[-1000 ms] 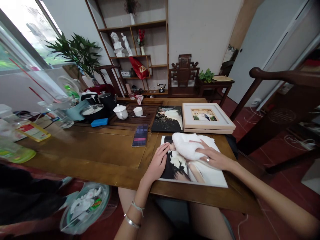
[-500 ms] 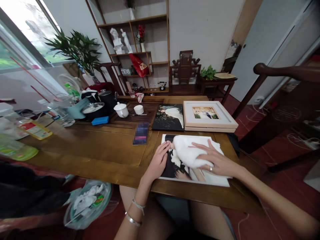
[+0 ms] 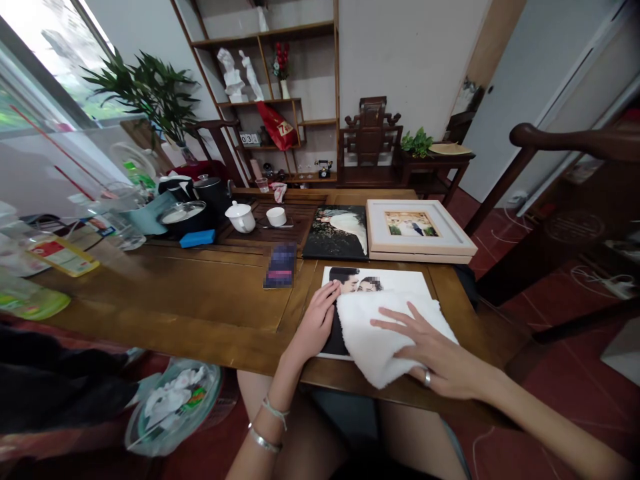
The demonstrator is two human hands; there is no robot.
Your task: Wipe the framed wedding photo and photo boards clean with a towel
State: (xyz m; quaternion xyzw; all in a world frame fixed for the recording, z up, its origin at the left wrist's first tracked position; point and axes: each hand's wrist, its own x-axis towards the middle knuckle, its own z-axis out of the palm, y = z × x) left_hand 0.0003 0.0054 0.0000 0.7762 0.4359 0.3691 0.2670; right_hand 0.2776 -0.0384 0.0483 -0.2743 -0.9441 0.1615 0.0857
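A photo print or panel [image 3: 403, 277] of a couple lies on the wooden table in front of me. My left hand [image 3: 320, 320] rests flat along its left edge, fingers stretched out and close together. Over the lower and right part of the picture is a fluffy white cloth [image 3: 365, 333]. Its lower corner hangs past the picture's near edge. My right hand [image 3: 425, 347] presses on the cloth with two fingers spread and the others bent against it, moving it over the surface. The cloth hides most of the picture's lower half.
Behind the picture lie a dark photo panel [image 3: 330, 237] and a pale framed photo [image 3: 450, 243]. A phone [image 3: 281, 265] is left of my hands. Farther left stand a lidded white cup [image 3: 241, 218], a blue block [image 3: 197, 238] and bottles [image 3: 67, 257]. A waste bin [image 3: 173, 407] stands below.
My right hand has drawn the cloth down toward me, and the cloth now lies more spread out. The faces at the picture's top are uncovered. My left hand has stayed in place.
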